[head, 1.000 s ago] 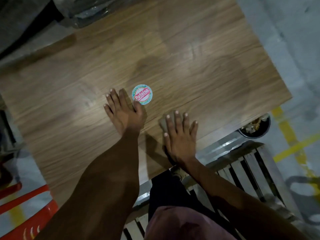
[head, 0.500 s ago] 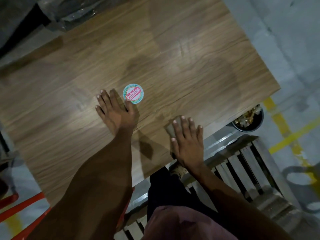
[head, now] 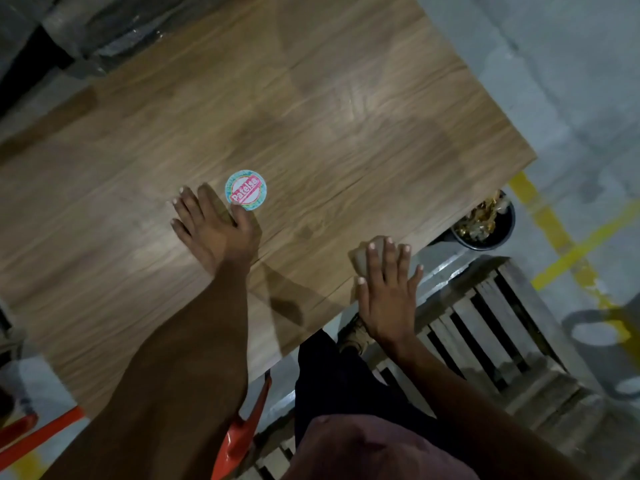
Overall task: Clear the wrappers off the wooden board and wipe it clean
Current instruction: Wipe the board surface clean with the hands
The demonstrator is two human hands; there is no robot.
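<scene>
A large wooden board fills the view. On it lies a round teal and pink sticker with lettering. My left hand rests flat on the board with its fingers spread, and its thumb touches the sticker's lower edge. My right hand lies flat at the board's near edge and presses a small grey cloth onto the wood. Most of the cloth is hidden under the fingers. No loose wrappers show on the board.
A black bin with shiny gold wrappers stands on the floor just past the board's right edge. A slatted wooden pallet lies under my right arm. Red plastic furniture sits at the bottom left, and plastic-covered goods at the top left.
My right hand has slid the cloth to the right and back toward the board's near edge. My left hand has stayed beside the sticker.
</scene>
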